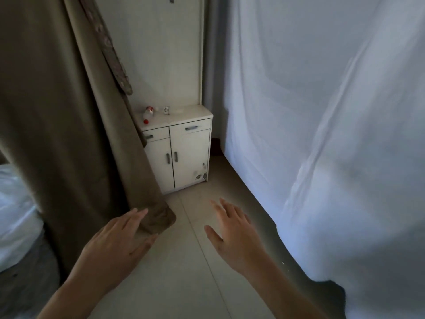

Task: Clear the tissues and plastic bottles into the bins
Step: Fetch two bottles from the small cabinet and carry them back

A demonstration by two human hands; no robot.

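A plastic bottle [147, 114] with a red cap and a red-and-white label lies on its side on the left of a low white cabinet [195, 116] ahead of me. A small white object [166, 110] with dark print stands beside it, too small to identify. My left hand [117, 240] and my right hand [234, 233] are both stretched out over the floor with straight, spread fingers. Both hold nothing. The left fingertips are next to the hem of a brown curtain [69, 134]. No tissues or bins are in view.
The brown curtain hangs along the left and covers the cabinet's left edge. A large white sheet [322, 134] drapes the right side. A narrow strip of tiled floor [184, 272] runs between them to the cabinet. White bedding [13, 215] shows at far left.
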